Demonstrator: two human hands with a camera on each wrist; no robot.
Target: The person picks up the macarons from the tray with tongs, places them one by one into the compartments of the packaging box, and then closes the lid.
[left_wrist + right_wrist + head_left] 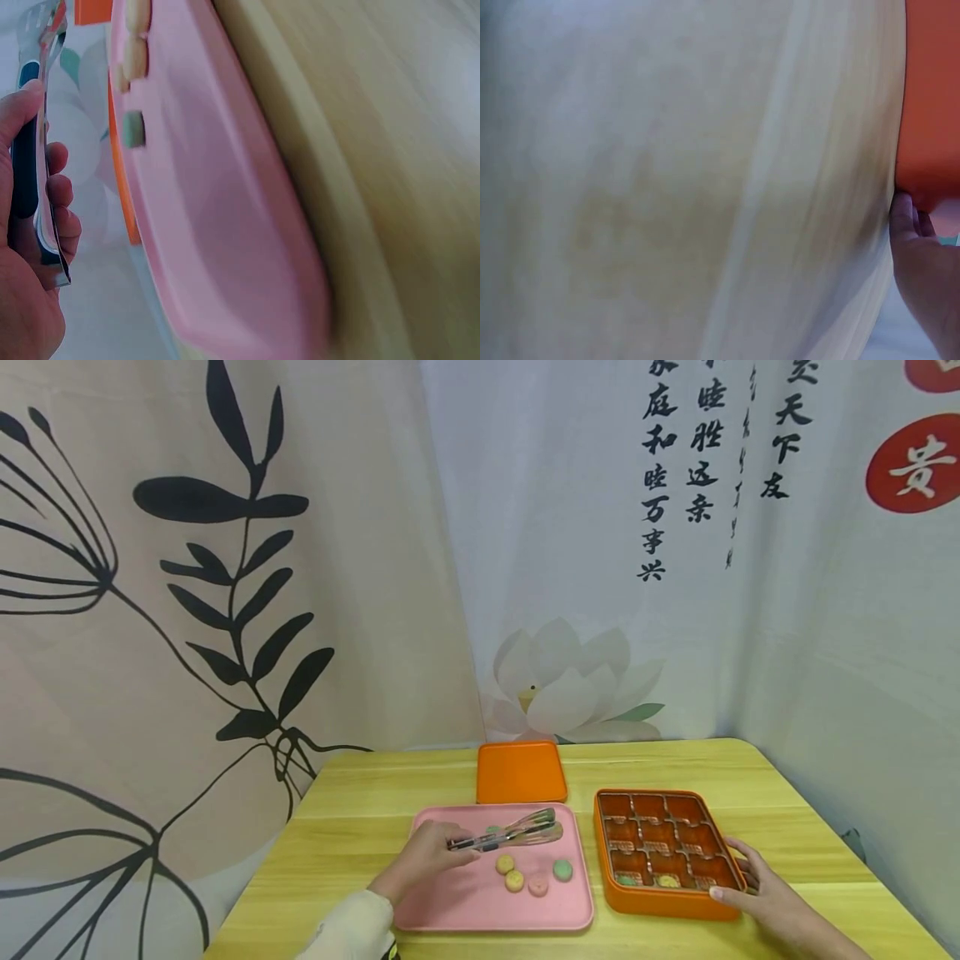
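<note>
Wooden table (750, 768), printed curtain walls (300, 568)

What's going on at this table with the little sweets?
A person's left hand holds metal tongs over a pink tray that has a few small round sweets on it. Their right hand rests against the near right corner of an orange box split into compartments; two sweets sit in its front row. An orange lid lies behind the tray.
</note>
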